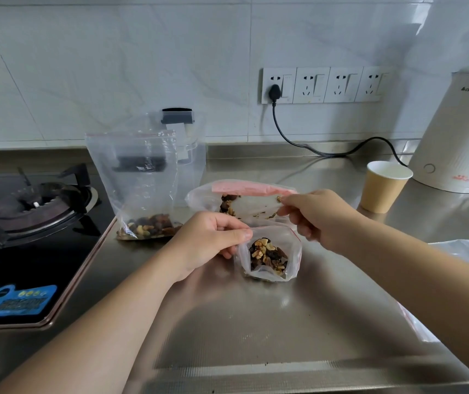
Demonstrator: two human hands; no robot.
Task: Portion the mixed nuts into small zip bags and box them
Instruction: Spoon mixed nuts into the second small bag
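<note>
1. Between the two grips, on the desk (pixel 284 322): small bag (pixel 270 254), mouth up and open, part-filled with nuts (pixel 268 255).
2. Left hand (pixel 207 241): grip closed in a pinch on the small bag's left rim, thumb on top, holding the mouth open.
3. Right hand (pixel 317 216): grip closed in a pinch on the source bag (pixel 244 201), which is tipped on its side just behind and above the small bag, pink zip strip uppermost; some nuts remain inside.
4. Risk, spillage: the source bag's opening cannot be made out clearly; if it sits off the small mouth, nuts would likely scatter on the desk.
5. Risk, collapse: the small bag is soft and held at one rim only; a slipped left grip would likely let it fold or topple.
6. Risk, overfill: too large a pour may keep the zip from closing.
7. Count: bags holding nuts, three, the third being the tall bag (pixel 139 183) standing left of the left grip, beside the stove (pixel 28 206).
8. Count: paper cup (pixel 384 186), one, right of the right grip; kettle (pixel 455 132), one.
9. Count: further plastic at the right edge, number unclear. No box can be identified with certainty.
</note>
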